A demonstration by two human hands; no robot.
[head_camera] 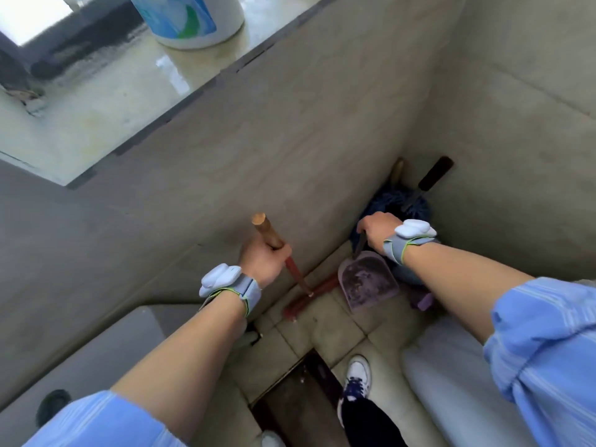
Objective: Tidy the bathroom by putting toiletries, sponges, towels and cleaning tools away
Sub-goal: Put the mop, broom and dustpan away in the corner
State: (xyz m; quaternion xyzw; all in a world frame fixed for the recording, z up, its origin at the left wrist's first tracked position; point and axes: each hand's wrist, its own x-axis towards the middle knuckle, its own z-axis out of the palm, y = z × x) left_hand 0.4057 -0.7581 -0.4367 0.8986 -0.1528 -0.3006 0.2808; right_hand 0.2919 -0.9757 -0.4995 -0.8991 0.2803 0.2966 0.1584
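Note:
My left hand (263, 260) grips a wooden pole (268, 232) near its top; the pole runs down to a red floor squeegee head (311, 293) lying on the tiles against the wall. My right hand (379, 230) grips the dark handle (360, 245) of a purple dustpan (367, 282), whose dirty pan rests on the floor in the corner. Behind my right hand a blue mop head (392, 201) fills the corner, with a second wooden pole (398, 169) and a dark handle (433, 175) leaning there.
A tiled window ledge (106, 101) at the upper left bears a white tub (190, 17). A white toilet rim (448, 375) is at the lower right, a grey fixture (96, 359) at the lower left. My shoe (356, 379) stands beside a dark floor drain (300, 398).

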